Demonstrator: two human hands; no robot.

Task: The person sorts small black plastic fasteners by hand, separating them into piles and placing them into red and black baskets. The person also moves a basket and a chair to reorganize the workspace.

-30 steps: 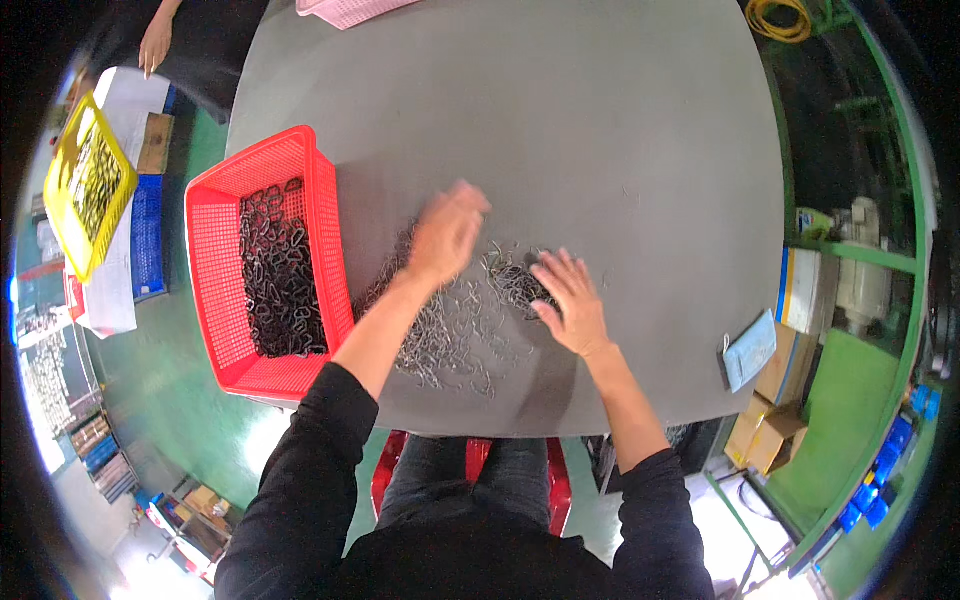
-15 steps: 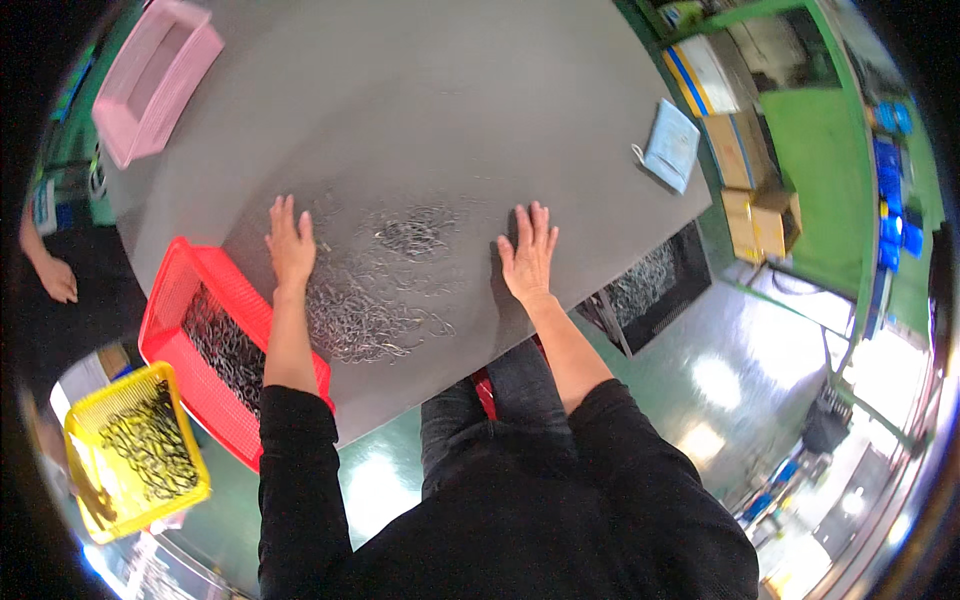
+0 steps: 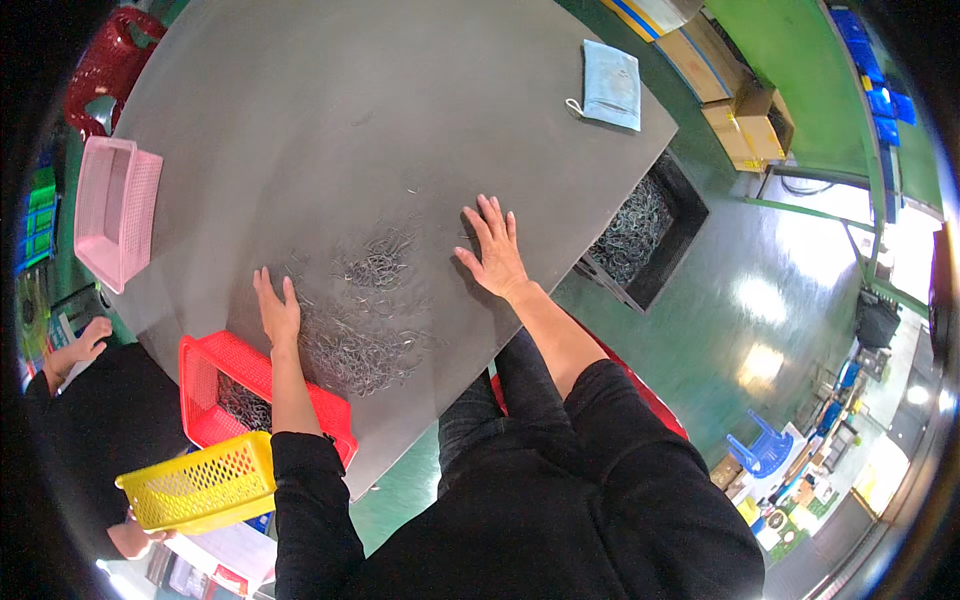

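Plainly, the metal pieces (image 3: 362,360) ran near to far on the tabletop (image 3: 300,120), just right of the closer left hand (image 3: 282,318), left of the right hand (image 3: 498,262), each grip spread and empty.

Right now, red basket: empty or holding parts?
Holding parts: dark metal pieces show inside the red basket. Fill level: cannot tell; yellow basket overlaps it.

The yellow basket (image 3: 208,486) now tilts by the table (image 3: 320,120)'s left edge; the right hand (image 3: 496,256) is off the small metal pile (image 3: 380,262).
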